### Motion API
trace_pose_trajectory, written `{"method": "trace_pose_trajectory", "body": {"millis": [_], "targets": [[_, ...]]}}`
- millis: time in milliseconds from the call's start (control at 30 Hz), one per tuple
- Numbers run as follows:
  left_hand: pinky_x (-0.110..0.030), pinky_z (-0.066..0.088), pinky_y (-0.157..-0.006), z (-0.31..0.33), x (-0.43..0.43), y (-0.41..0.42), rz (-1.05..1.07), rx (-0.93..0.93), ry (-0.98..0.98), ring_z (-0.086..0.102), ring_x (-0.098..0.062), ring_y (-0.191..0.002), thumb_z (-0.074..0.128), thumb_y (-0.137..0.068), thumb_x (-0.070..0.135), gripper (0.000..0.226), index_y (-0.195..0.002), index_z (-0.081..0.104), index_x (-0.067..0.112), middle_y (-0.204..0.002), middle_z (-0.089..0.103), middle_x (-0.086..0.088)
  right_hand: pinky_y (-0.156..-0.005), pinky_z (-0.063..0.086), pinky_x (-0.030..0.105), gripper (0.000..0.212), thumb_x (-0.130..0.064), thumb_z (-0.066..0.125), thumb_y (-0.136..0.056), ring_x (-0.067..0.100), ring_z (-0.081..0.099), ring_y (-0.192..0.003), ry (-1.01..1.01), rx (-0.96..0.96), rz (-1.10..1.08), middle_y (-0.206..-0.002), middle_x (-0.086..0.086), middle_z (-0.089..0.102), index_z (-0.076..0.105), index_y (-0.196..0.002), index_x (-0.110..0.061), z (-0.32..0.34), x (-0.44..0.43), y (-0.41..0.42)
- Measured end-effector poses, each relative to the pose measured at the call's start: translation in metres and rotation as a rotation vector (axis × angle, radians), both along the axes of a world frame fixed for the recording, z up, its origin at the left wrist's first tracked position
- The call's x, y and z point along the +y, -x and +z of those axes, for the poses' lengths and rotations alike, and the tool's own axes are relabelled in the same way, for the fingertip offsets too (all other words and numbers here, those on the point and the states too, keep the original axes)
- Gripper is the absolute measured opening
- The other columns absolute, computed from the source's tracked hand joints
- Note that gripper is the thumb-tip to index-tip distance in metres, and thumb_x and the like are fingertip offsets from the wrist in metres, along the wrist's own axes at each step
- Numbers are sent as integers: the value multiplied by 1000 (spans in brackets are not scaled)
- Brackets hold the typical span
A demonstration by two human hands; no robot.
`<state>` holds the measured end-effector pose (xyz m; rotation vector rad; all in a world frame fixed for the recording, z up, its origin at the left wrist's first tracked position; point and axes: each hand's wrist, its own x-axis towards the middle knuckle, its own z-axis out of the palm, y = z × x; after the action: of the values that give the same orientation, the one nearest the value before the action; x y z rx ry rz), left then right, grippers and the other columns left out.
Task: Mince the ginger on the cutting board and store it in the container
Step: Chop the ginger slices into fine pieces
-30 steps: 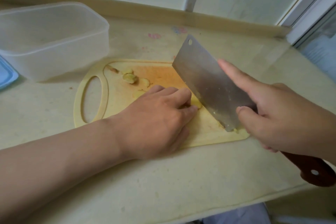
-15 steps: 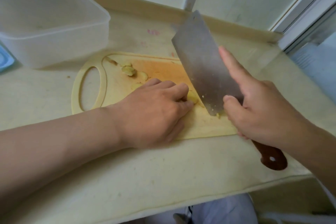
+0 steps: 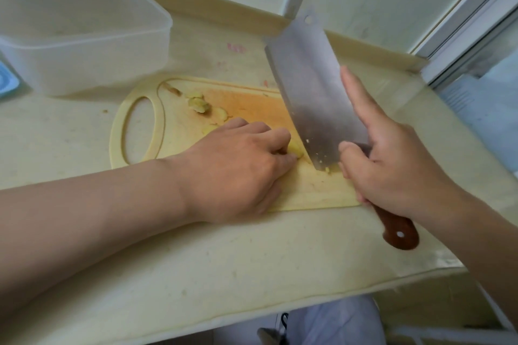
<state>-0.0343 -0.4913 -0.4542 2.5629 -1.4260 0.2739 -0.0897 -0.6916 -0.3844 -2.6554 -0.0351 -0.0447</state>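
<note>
In the head view, the cleaver [image 3: 314,98] has rocked up since a second ago. Its tip now stands high while the heel is down on the cutting board [image 3: 252,105], just beside the ginger piece [image 3: 296,149]. I judge this to be the lift between chops, so mincing is at an early stage. Several ginger slices [image 3: 199,105] lie uncut toward the board's left end. The container [image 3: 92,64] sits well apart on the desk [image 3: 224,260], with no ginger visible inside. The right hand [image 3: 392,168] has its grip clamped round the cleaver, forefinger straight along the blade's flat. The left hand [image 3: 238,168] has its grip curled, fingertips pinning the ginger piece.
</note>
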Motion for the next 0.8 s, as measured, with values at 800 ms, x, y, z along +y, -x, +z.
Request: {"method": "trace_pose_trajectory", "body": {"millis": [800], "targets": [[-45,50,-77,-3,-1,-2,-9,-38,22,60,-32,-94,24,-88,43,60,-118,67,15,-108,59,-6,-45,58,37,94,-6,48,-93,21,62,-39,165,138,99,-56,9,65,9,-156,-64,15,6,-24]]}}
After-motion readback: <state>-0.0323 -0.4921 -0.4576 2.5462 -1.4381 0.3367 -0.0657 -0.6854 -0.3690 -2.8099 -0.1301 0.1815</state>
